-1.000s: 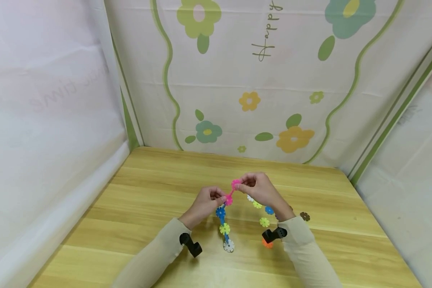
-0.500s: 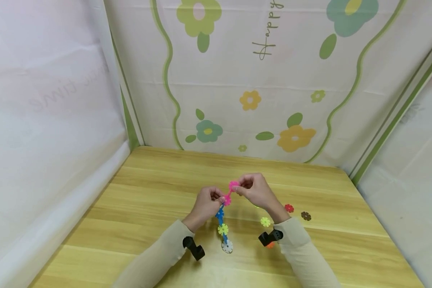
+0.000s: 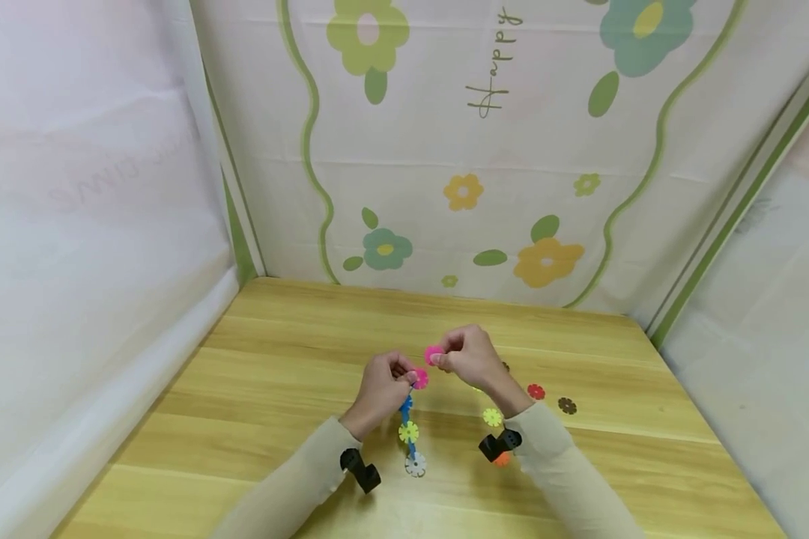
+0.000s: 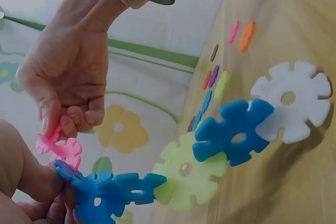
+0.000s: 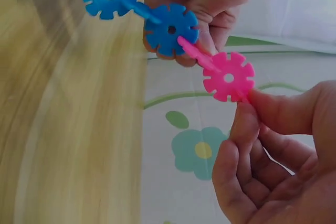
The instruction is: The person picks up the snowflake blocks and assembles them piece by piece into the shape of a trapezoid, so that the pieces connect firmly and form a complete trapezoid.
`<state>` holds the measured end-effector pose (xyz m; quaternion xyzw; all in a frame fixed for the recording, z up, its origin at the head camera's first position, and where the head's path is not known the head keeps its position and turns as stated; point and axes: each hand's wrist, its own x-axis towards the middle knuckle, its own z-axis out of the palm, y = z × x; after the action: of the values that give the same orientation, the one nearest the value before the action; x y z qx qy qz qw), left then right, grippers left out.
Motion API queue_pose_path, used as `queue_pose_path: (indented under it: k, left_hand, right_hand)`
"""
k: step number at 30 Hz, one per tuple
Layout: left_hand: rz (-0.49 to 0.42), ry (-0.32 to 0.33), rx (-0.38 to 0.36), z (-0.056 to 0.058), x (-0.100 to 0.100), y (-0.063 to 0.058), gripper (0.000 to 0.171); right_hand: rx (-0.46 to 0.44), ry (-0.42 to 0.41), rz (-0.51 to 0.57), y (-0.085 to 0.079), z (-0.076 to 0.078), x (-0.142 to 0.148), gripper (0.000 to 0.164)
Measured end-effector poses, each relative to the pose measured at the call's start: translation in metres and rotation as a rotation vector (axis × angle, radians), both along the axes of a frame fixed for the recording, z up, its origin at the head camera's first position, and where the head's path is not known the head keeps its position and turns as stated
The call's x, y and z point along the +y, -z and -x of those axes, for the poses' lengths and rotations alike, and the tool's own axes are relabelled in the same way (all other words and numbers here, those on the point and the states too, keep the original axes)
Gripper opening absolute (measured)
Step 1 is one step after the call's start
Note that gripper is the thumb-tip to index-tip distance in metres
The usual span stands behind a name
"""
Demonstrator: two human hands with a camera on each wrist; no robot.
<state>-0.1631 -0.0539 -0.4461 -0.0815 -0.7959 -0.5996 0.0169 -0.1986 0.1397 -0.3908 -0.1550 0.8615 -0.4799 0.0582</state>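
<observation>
Notched plastic snowflake discs are joined into a chain that hangs from my left hand [image 3: 383, 385]. From the bottom it runs through a white disc [image 4: 294, 100], a blue disc [image 4: 233, 132], a yellow-green disc [image 4: 189, 169] and more blue discs [image 4: 97, 203] up to pink. My left thumb and fingertips pinch the chain near its upper blue and pink pieces. Just up and right of it, my right hand [image 3: 470, 358] pinches pink at the chain's upper end between thumb and forefinger. A pink disc [image 5: 229, 77] faces the right wrist view, slotted onto another pink piece seen edge-on.
Loose discs lie on the wooden table [image 3: 276, 359] to the right: a yellow-green disc [image 3: 491, 417], a red disc [image 3: 535, 391], a brown disc [image 3: 567, 405] and an orange disc [image 3: 502, 459] partly behind the right wrist's camera. Printed cloth walls [image 3: 398, 150] surround the table.
My right hand has shifted slightly left and down, nearer the left hand. The narrow pink link seen between the two pink discs earlier no longer shows in the head view.
</observation>
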Motion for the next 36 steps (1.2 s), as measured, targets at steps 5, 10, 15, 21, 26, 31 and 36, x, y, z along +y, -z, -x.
queue_pose_path:
  k: [5, 10, 15, 21, 26, 31, 36]
  left_hand:
    - [0.011, 0.149, -0.022, 0.007, -0.009, 0.000, 0.006]
    - [0.034, 0.316, -0.060, 0.013, -0.021, -0.009, 0.013]
    - [0.009, 0.351, -0.069, 0.018, -0.024, -0.019, 0.023]
    - [-0.012, 0.362, -0.054, 0.025, -0.016, -0.020, 0.023]
    - [-0.054, 0.321, -0.069, 0.025, -0.015, -0.017, 0.021]
    - [-0.059, 0.297, -0.111, 0.024, -0.019, -0.015, 0.021]
    - [-0.076, 0.280, -0.137, 0.024, -0.026, -0.011, 0.019]
  right_hand:
    - [-0.084, -0.083, 0.062, 0.004, 0.008, 0.014, 0.015]
    - [-0.105, -0.187, 0.032, 0.001, 0.015, 0.023, 0.012]
    - [-0.120, -0.268, 0.004, -0.001, 0.020, 0.024, 0.014]
    - [-0.098, -0.335, -0.044, 0.000, 0.021, 0.023, 0.014]
    - [-0.068, -0.345, -0.102, 0.000, 0.019, 0.032, 0.019]
    - [-0.016, -0.296, -0.203, -0.001, 0.010, 0.057, 0.016]
    - [0.010, -0.276, -0.320, 0.008, -0.003, 0.082, 0.010]
